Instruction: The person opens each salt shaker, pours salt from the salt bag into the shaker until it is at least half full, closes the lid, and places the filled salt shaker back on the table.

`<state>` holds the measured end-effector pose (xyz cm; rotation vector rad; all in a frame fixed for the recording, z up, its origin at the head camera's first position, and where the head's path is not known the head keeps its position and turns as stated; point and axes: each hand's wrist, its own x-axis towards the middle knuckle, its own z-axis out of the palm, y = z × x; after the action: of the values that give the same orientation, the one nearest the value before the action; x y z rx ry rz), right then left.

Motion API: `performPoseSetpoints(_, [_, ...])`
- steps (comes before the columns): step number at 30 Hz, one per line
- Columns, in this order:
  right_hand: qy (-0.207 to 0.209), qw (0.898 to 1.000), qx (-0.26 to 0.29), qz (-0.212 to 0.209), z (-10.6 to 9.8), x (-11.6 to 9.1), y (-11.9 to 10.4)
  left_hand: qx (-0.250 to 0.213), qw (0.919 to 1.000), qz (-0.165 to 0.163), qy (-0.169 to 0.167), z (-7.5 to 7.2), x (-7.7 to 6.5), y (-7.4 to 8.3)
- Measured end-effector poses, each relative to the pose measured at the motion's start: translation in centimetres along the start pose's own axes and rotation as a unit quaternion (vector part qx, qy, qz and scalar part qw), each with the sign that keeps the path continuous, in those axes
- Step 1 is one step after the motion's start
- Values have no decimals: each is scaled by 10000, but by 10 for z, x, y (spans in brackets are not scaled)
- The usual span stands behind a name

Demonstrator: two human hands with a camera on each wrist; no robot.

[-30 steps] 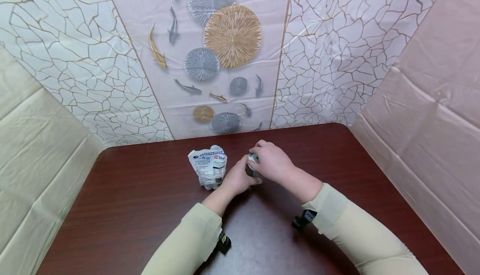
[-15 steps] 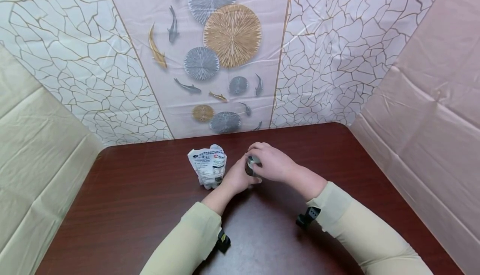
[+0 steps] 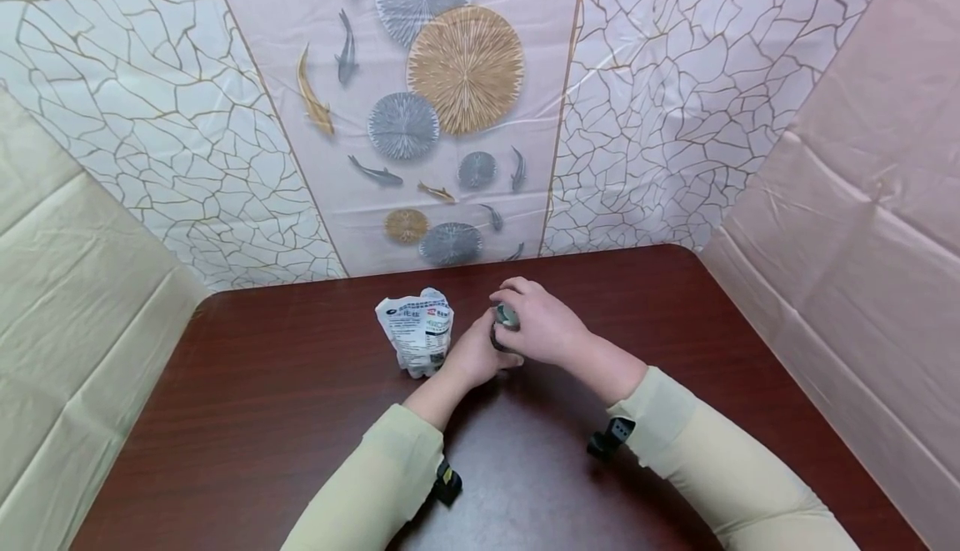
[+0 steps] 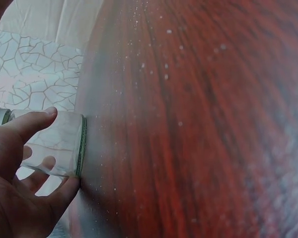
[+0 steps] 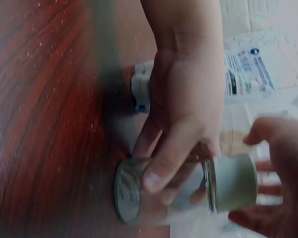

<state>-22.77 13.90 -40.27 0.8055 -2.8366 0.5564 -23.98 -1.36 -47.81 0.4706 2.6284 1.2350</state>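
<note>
A clear glass jar (image 5: pixel 129 193) with a pale green lid (image 5: pixel 234 183) stands upright on the table. My left hand (image 3: pixel 474 357) grips the glass body low down, thumb on one side and fingers on the other, as the left wrist view also shows. Around the lid is my right hand (image 3: pixel 543 323), its fingers spread and bent loosely. In the right wrist view the lid sits on the jar's mouth, and a gap shows between it and the upper fingertip. A white printed bag (image 3: pixel 416 334) stands just left of the left hand.
The dark red-brown wooden table (image 3: pixel 262 418) reaches back to a patterned cloth (image 3: pixel 637 117) with gold lines, fish and round motifs. Plain beige cloth hangs on both sides. A small black device (image 3: pixel 448 484) sits at each wrist.
My right hand has turned back and forth over the lid, and more of the pale lid shows now than half a second ago. The left hand and the bag have stayed in place.
</note>
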Motion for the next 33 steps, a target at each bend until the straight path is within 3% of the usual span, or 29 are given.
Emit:
performPoseSetpoints(6, [213, 9922, -305, 1193, 5, 6, -11, -209, 9998, 59, 25, 1, -2, 3])
performPoseSetpoints(13, [98, 9852, -719, 1554, 6, 9, -15, -231, 9997, 23, 26, 1, -5, 5])
performPoseSetpoints(26, [242, 9921, -680, 1026, 2, 7, -17, -179, 9998, 68, 33, -1, -2, 3])
performPoseSetpoints(33, [-112, 9973, -594, 413, -3, 4, -10, -117, 9999, -57, -5, -2, -1, 1])
